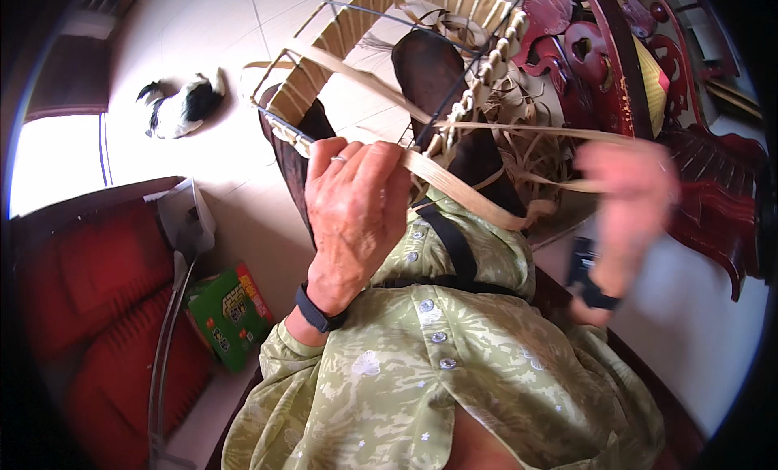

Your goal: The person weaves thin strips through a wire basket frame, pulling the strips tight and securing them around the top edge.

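Note:
My left hand [356, 194] grips the near edge of a rectangular basket [342, 34] built on a dark wire frame, with pale cord and flat tan strips woven along its sides. Flat strips [454, 178] hang from it over my lap, and one runs taut toward my right hand [624, 194], which is blurred by motion at the right, around the pulled strips; what its fingers hold is unclear. The basket rests on my dark-clad legs [421, 73].
A pile of loose strips [519, 105] lies beside my legs. Carved dark-red wooden furniture [705, 194] stands at the right. At the left are red seats [97, 275], a green printed box [231, 324] and a pale stand [186, 219]. A black-and-white animal [174, 109] lies on the tiled floor.

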### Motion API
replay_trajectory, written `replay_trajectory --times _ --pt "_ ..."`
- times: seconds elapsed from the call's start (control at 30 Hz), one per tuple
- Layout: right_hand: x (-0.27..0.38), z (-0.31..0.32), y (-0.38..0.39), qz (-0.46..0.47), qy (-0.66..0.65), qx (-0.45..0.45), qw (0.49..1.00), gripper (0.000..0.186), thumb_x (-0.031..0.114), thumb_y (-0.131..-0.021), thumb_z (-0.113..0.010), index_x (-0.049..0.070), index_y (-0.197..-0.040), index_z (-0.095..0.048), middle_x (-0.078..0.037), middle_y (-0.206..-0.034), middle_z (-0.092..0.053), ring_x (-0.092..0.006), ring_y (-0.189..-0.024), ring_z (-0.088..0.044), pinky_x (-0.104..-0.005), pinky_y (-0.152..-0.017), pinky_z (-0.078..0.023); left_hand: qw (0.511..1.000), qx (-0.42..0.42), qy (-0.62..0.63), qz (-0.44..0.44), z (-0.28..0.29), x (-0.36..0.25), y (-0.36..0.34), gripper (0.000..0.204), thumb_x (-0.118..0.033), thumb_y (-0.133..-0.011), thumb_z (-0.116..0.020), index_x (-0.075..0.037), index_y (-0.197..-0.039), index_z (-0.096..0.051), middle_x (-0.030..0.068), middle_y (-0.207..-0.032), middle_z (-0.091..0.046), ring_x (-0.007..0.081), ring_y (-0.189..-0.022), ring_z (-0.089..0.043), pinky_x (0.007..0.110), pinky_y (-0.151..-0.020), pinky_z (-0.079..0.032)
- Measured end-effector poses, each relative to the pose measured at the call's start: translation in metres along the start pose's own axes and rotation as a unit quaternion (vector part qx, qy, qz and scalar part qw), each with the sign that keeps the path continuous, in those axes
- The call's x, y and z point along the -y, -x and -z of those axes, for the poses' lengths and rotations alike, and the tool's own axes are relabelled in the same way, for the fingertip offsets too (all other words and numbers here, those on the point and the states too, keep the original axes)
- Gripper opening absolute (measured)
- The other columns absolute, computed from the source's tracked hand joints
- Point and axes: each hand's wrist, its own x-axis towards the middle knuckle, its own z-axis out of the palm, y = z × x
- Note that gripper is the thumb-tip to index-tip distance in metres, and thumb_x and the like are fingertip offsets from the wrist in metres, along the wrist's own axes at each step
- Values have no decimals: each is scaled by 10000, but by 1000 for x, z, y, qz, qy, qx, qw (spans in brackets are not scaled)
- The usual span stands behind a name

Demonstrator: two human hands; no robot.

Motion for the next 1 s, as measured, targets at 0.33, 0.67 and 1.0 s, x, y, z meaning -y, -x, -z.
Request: replay_trajectory --times 0.33,0.67,1.0 --pt "8 172 -17 114 702 -270 649 407 364 -924 -742 46 -1177 -723 -176 -1159 -689 -229 -1019 -657 -350 -876 -542 1000 -9 15 13 2 2 1 133 13 -815 -695 -52 -869 -592 65 -669 -539 247 -629 -544 381 -800 -438" --pt "-24 -103 -1 189 327 231 897 343 349 -935 -700 36 -820 -616 -85 -736 -572 -279 -757 -568 -402 -783 -409 1000 5 9 4 -1 4 0 152 6 -784 -687 -48 -902 -609 74 -737 -605 263 -694 -597 397 -827 -455" --pt "36 287 -16 83 129 -602 784 427 271 -1016 -558 -131 -1113 -664 -245 -1077 -708 -367 -1036 -689 -482 -996 -534 1000 21 -1 18 7 -6 2 150 -9 -804 -698 -57 -908 -602 78 -759 -608 283 -728 -605 439 -842 -479"
